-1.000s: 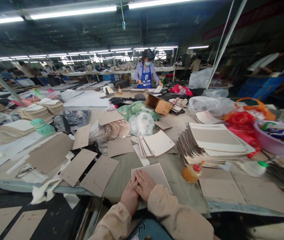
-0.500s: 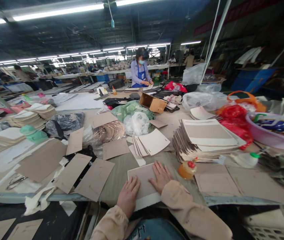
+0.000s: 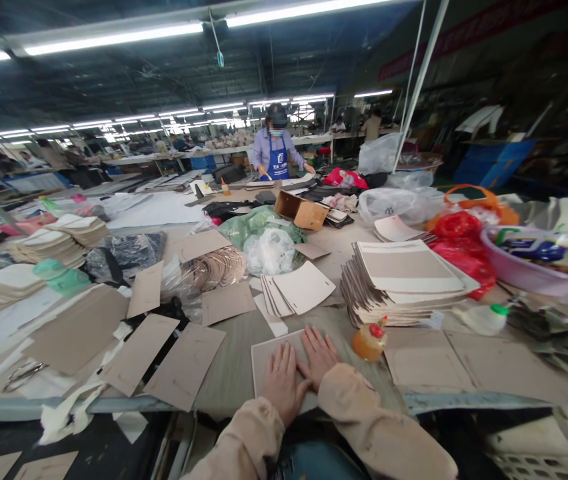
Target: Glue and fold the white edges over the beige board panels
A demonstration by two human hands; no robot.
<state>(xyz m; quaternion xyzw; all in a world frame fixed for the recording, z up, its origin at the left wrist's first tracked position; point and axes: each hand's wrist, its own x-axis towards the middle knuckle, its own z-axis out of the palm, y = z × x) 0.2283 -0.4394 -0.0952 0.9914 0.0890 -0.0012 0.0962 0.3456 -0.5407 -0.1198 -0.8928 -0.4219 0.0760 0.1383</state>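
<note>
A grey-beige panel with a pale edge [image 3: 261, 357] lies on the cloth-covered table in front of me. My left hand [image 3: 283, 379] rests flat on its middle, fingers stretched forward. Beside it, my right hand [image 3: 318, 357] presses flat on the panel's right part, its thumb close to the left hand. The two hands hide much of the panel. Just right of them stands a squat bottle of amber liquid [image 3: 369, 341] with a red top. Beyond the panel, several white curved pieces [image 3: 304, 288] lie fanned out.
A tall stack of panels [image 3: 409, 267] stands to the right, near a purple basin [image 3: 539, 260]. Loose grey panels [image 3: 184, 365] and scissors [image 3: 23, 375] lie to the left. A cardboard box [image 3: 301, 210] and plastic bags [image 3: 270, 252] sit farther back. Across the table works a person in a blue apron [image 3: 278, 160].
My left hand has slid from the panel's left edge onto its middle, beside the right hand. The right hand stays on the panel. The person across has spread their arms apart.
</note>
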